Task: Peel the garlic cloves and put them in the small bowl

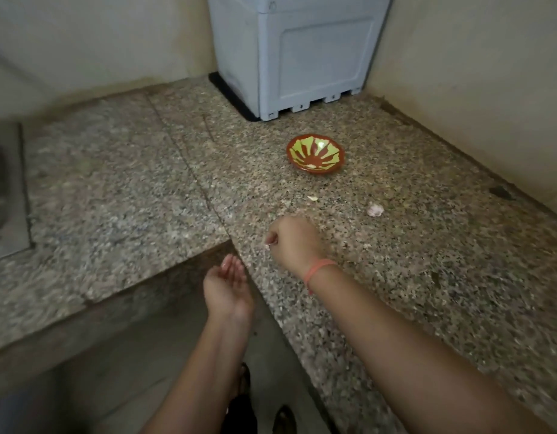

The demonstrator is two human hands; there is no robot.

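Right hand (294, 242): fingers curled under, knuckles up, resting on the granite counter (411, 277) near its front edge; the fingertips pinch a pale bit (267, 244), too small to say whether skin or clove. Orange band (321, 267) on that wrist. Left hand (228, 286): palm up, fingers straight and relaxed, cupped just beside and below the counter edge, holding nothing visible. Judgement: it is set as a catcher for whatever the right hand drags off the edge. Outward: a small scrap (313, 198) lies on the counter beyond the right hand; a garlic piece (375, 210), pinkish-white, sits to the right of it, apart from both hands. Small bowl (315, 153), red with yellow pattern, stands farther back, well apart from the hands; no clove can be made out inside. Grey appliance (296, 51) in the corner behind it; sink (4, 189) at far left. Risks: the pale bit may miss the cupped palm and fall to the floor, since the palm sits off the edge. If that bit is a clove, it ends up with the waste. The garlic piece is rounded and could roll when nudged.
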